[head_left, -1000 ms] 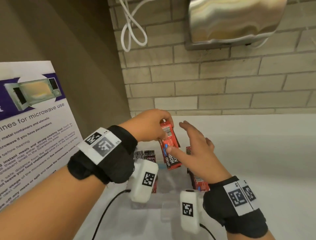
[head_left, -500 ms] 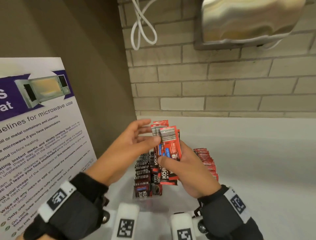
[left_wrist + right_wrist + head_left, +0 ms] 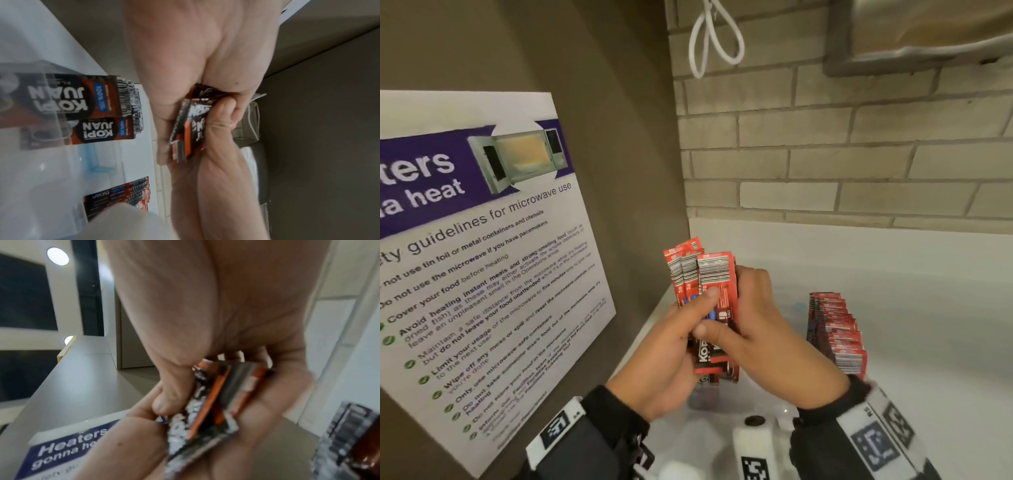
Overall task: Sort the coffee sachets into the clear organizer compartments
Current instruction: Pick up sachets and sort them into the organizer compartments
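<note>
While both hands meet at the centre of the head view, a bundle of red coffee sachets stands upright between them, barcode ends up, raised above the white tabletop. Left hand: fingers curled round the bundle's left side, thumb pressed on the front face. Right hand: fingers wrapped behind the bundle, thumb across the front at mid-height. The left wrist view shows the thumb clamping the dark lower ends of the packets; the right wrist view, blurred, shows the same pack pinched edge-on.

Clear organizer: one compartment holds a row of upright brown-and-black sachets; a second row of red sachets stands at 3 o'clock from the hands, well apart from the first, with a bare section between. Whether the red row sits inside a compartment cannot be told from the head view.

Microwave safety poster at 9 o'clock on the side wall; brick wall at 12 o'clock.
</note>
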The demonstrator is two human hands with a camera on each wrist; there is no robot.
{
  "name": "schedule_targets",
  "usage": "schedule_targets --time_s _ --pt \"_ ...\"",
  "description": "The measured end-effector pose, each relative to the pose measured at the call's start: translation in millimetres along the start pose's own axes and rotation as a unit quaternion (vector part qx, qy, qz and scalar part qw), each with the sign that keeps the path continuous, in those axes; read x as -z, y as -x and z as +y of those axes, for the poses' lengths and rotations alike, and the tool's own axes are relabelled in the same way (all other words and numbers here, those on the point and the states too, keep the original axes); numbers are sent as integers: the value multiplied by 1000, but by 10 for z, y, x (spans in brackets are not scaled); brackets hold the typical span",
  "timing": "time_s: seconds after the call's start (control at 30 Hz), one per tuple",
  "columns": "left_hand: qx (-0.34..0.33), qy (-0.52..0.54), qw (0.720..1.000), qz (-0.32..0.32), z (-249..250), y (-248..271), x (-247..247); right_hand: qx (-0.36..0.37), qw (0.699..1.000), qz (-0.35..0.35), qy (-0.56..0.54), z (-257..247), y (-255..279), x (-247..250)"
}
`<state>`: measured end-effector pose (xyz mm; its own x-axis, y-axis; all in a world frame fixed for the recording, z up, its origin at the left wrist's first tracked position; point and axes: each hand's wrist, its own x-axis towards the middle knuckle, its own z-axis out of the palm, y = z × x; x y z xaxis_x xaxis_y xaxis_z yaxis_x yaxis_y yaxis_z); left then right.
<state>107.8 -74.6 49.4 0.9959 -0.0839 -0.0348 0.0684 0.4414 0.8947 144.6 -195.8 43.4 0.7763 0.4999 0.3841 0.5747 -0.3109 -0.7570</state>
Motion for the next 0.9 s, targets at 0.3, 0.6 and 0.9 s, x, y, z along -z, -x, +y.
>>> schedule_targets --time_s 0.3,0.6,0.9 --pt "4 34 999 15 -35 7 47 -80 995 56 27 11 17 86" --pt "-51 42 997 38 17 -30 106 -90 957 89 -261 18 -9 -22" --pt "-106 22 990 93 -1 10 78 -103 935 101 -325 33 -15 -22"
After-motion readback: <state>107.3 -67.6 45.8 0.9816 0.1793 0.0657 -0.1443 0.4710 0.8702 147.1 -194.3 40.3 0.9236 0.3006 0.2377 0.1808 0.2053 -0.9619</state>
